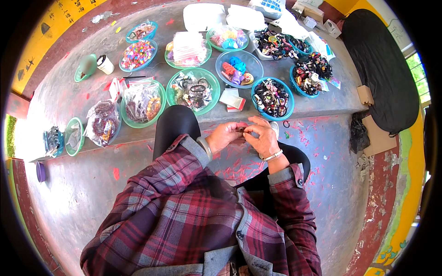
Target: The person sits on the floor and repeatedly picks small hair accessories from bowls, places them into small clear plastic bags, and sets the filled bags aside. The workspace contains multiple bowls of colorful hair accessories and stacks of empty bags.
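My left hand (224, 137) and my right hand (263, 139) meet above my lap, fingertips pinched together around something small and dark that I cannot make out. Beyond them on the raised ledge lies a small white and red stack of cards (233, 100). To its right stands a blue basin (273, 99) of dark hair ties with coloured bits. On its left, a green basin (215, 96) holds black and pale bands. A single dark hair tie (286, 124) rests near the ledge, right of my right hand.
More basins line the ledge, among them a blue one (153, 57) with colourful pieces and a clear blue one (221, 59) with bright scrunchies. A white cup (105, 65) stands at left. At right lies a long black bag (382, 69). Red scraps (301, 152) litter the floor.
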`<state>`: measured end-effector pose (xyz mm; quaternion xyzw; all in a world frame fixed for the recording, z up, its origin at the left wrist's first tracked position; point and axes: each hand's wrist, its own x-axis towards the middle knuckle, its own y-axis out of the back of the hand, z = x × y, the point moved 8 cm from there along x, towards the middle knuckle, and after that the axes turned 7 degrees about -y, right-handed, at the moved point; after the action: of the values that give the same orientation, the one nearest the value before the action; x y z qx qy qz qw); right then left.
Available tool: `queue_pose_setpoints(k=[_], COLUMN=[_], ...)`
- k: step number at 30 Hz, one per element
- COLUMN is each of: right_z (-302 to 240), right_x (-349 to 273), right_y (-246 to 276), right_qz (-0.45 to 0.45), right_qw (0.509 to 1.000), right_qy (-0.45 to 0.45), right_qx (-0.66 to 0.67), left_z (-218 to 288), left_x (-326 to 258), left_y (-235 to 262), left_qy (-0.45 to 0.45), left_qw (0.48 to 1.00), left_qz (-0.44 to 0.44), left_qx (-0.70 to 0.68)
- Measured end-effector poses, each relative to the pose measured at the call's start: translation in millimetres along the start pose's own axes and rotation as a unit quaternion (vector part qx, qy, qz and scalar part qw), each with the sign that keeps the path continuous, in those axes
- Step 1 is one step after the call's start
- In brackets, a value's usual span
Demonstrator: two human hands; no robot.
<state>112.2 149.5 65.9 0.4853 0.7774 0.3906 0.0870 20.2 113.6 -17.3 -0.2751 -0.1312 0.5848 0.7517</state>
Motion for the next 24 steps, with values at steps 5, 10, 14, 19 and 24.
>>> queue_pose_setpoints(k=[5, 10, 14, 19, 24], right_z=[-3, -18, -23, -25, -28], right_x=[-1, 0, 1, 0, -2], right_y=[4, 11, 14, 14, 12], right_qz=[0.036, 0.060, 0.066, 0.072, 0.084], right_qw=[0.998, 0.995, 0.995, 0.993, 0.987], right_qy=[0.028, 0.051, 0.049, 0.065, 0.100], right_qx=[-0.037, -0.055, -0.064, -0.064, -0.092], left_z=[-2, -4, -5, -4, -5], left_x=[1, 0, 0, 0, 0], left_y=[0, 3, 3, 2, 3], left_qy=[-0.002, 0.015, 0.015, 0.017, 0.011], left_qw=[1.000, 1.000, 1.000, 1.000, 0.999], left_qz=[-0.001, 0.005, 0.004, 0.007, 0.004], left_qx=[-0.015, -0.017, -0.017, -0.022, -0.034])
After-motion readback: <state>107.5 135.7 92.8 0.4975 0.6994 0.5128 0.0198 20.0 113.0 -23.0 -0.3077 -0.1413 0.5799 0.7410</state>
